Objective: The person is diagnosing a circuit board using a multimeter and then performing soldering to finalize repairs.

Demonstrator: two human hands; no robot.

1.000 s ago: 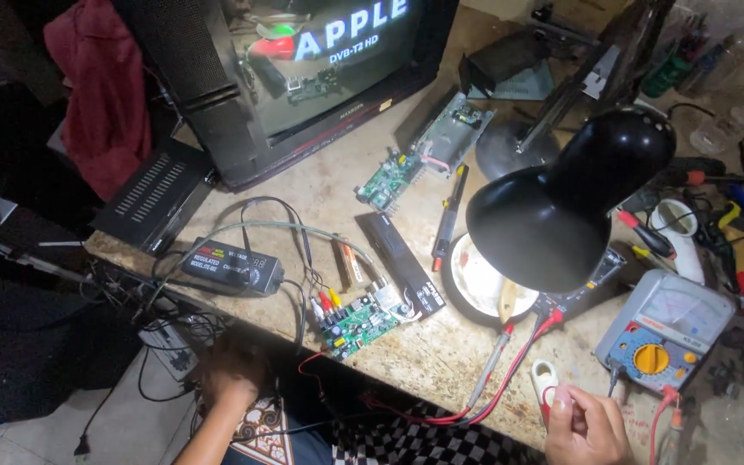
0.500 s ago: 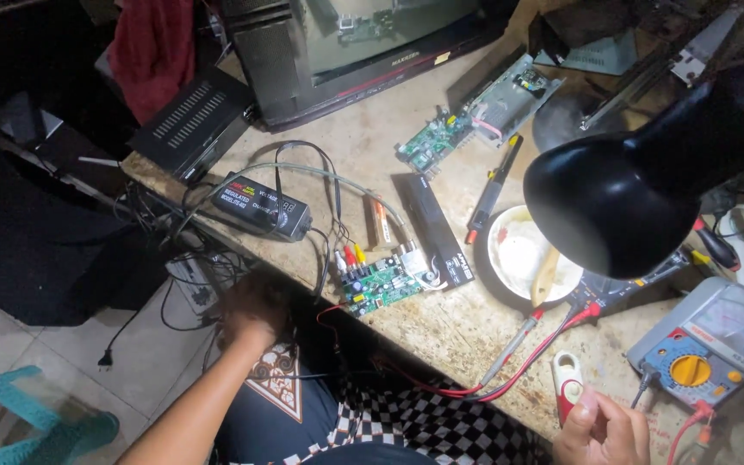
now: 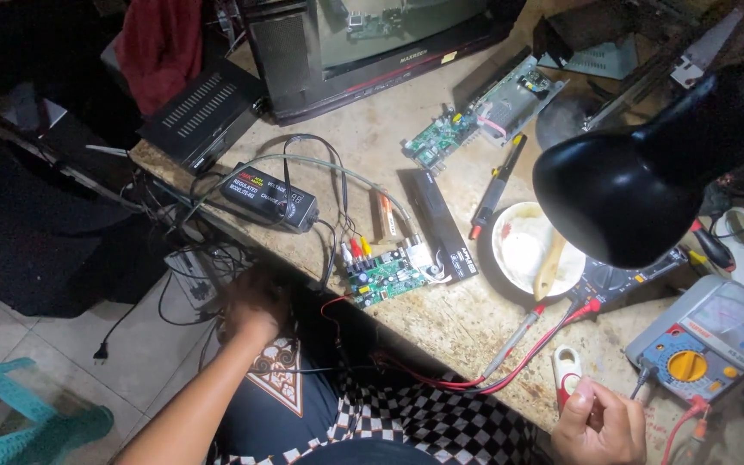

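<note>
While my left hand (image 3: pixel 251 303) gropes cables (image 3: pixel 184 274) under desk (image 3: pixel 441 323) edge, grip unclear, right hand (image 3: pixel 598 424) pinches white-red tool (image 3: pixel 567 372); I judge wiring check underway.

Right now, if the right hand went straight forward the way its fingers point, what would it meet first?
Probably the small red and white tool lying on the table: the right hand has its fingertips just beside its near end. Whether they already touch it is unclear.
</note>
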